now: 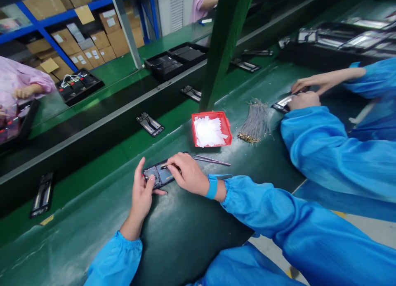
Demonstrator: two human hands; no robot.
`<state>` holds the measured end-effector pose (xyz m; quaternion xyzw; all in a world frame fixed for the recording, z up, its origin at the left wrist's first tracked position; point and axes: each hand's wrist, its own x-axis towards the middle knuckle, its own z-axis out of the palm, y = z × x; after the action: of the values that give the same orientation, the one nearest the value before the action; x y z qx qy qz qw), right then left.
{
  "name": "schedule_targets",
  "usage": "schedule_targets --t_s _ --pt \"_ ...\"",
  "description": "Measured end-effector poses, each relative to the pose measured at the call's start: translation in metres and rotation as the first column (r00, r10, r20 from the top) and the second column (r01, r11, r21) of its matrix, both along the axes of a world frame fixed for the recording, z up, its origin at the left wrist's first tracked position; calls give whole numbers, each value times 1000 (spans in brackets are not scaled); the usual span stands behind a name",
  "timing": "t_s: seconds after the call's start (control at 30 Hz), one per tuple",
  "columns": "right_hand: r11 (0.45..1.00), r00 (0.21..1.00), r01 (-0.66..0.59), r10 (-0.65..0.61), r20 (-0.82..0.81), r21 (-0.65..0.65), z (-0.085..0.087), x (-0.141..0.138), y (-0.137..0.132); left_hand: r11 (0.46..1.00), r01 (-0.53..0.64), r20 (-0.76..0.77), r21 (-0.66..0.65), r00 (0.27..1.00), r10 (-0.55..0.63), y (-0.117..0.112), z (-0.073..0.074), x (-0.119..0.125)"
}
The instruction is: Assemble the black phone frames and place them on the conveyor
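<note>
My left hand (142, 193) holds the near end of an opened phone housing (158, 179), thumb on its inner face and fingers around its edge. Above the middle of that housing, my right hand (190, 174) pinches a small dark strip-like part (163, 167) between thumb and fingertips; it looks like a flex cable end. The far end of the housing is mostly hidden under my right hand. A pair of metal tweezers (213, 160) lies on the green bench mat (185, 228), just past my right hand.
A red bin (229, 134) of white paper strips stands beyond my hands, beside a bundle of grey cables (255, 121). Phone housings (150, 124) lie along a lower green strip. A green post (221, 50) rises behind the bin. At right, a co-worker's hands (305, 98) hold another housing.
</note>
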<state>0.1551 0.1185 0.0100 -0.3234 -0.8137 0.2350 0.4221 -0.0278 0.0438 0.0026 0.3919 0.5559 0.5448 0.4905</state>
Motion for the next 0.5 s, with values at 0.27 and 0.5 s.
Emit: schedule_targets --t_s 0.27,0.5 --pt "973 977 -135 98 191 190 -8 -2 -5 1000 4 -22 -19 1000 -4 0 0 3" --pt "954 971 -164 110 214 253 0 4 -4 999 25 -36 -31 999 -26 0 5 3"
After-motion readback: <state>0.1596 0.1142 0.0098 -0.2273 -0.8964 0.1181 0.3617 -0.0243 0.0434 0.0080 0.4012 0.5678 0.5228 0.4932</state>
